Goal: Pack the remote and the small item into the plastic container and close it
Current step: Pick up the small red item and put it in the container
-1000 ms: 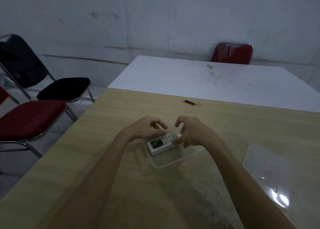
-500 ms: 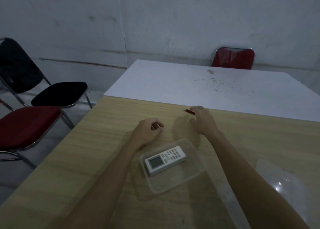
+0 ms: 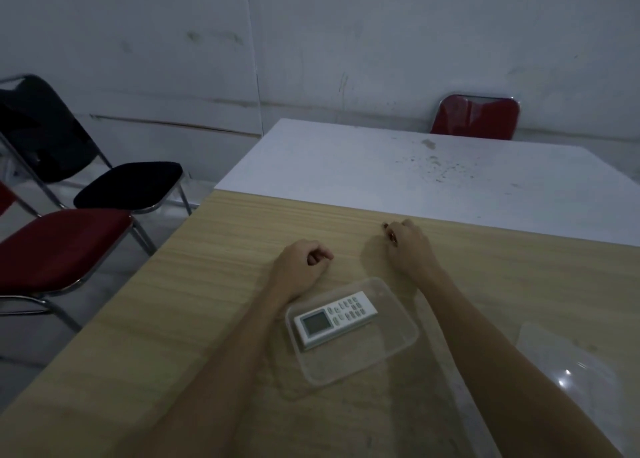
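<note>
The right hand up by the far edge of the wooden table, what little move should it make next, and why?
Probably carry the small item back and drop it into the container. The right hand is closed around that reddish piece, the remote already lies inside the open container, and the lid waits on the table to the right. The left hand rests curled and empty.

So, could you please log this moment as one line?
remote in container | right hand on small item | left hand empty | lid off

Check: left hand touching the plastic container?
Apart. Head view shows the left hand loosely curled on the wooden table, with bare tabletop visible between it and the plastic container rim.
</note>
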